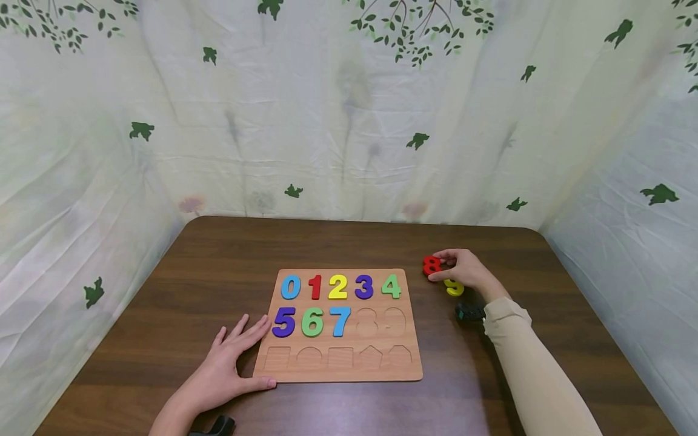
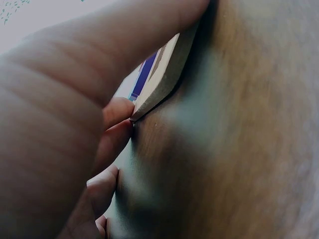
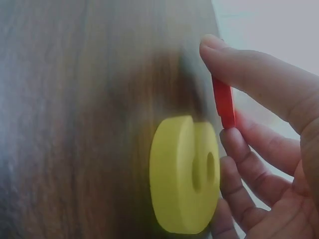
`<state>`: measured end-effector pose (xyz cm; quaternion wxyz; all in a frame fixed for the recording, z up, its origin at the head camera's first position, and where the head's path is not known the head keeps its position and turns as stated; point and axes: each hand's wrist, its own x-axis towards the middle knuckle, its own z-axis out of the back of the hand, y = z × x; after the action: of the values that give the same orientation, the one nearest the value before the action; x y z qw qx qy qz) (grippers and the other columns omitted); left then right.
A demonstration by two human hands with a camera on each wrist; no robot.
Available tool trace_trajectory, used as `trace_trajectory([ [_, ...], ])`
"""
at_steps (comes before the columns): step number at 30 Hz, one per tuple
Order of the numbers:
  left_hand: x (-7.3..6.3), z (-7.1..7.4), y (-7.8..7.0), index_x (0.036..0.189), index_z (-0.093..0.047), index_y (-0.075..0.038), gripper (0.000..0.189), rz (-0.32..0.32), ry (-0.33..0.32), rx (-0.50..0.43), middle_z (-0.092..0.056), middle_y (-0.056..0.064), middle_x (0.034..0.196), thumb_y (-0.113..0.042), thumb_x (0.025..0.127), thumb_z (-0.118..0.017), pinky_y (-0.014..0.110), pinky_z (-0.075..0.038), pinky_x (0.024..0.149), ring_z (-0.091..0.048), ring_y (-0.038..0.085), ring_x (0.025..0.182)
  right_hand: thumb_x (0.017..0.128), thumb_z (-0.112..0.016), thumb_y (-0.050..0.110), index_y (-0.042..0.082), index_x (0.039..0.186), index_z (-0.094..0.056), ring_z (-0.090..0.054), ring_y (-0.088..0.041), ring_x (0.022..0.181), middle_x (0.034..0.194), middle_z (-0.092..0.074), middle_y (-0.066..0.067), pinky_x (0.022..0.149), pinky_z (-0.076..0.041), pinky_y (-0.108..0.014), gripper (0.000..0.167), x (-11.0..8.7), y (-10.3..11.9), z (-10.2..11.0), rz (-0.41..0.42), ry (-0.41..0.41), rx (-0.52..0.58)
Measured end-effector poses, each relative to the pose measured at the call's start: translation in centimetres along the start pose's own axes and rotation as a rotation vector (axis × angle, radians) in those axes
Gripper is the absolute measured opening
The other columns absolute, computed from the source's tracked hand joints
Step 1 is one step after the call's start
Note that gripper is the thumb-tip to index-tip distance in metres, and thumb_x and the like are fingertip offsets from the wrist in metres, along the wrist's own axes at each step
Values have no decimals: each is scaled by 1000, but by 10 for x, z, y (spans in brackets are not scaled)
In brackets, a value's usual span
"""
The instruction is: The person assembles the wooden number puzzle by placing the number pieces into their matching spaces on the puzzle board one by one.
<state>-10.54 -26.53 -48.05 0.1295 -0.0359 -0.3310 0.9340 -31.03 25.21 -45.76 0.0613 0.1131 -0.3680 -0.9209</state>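
My right hand [image 1: 463, 269] pinches a red number 8 [image 1: 431, 266] between thumb and fingers, to the right of the wooden number board [image 1: 376, 363]. The red piece [image 3: 224, 102] shows edge-on in the right wrist view. Just below that hand lies a yellow number 9 [image 1: 454, 287], partly hidden by it in the head view. With fingers spread, my left hand [image 1: 223, 363] rests at the board's left side, its fingertips touching the edge and its thumb at the near left corner. Coloured numbers 0 to 7 sit in the board's upper two rows.
Two round-topped outlines in the second row and the bottom row of shape outlines show bare wood. A dark wrist device [image 1: 470, 312] sits under the right wrist, another [image 1: 218, 426] by the left. Leaf-patterned cloth [image 1: 349, 151] hangs behind the brown table [image 1: 234, 254].
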Motion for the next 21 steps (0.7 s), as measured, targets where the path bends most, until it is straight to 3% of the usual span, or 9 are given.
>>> trace_trajectory([
  [12,0,0,-1,162,-51,-20,107,-8,-4,7,-46,11,170,-63,74,-92,84,-5,121,-18,56,162,87,-90,41,6,144,-66,-62,-34,116,137,-68,-20,92,-59,-41,72,-15,18,-4,85,-18,-48],
  [21,1,1,-2,163,-50,-20,107,-7,-1,6,-46,11,170,-62,74,-93,84,-5,121,-18,56,162,84,-93,39,7,138,-69,-63,-37,123,131,-69,-17,105,-56,-57,67,-32,37,-15,166,-18,-79],
])
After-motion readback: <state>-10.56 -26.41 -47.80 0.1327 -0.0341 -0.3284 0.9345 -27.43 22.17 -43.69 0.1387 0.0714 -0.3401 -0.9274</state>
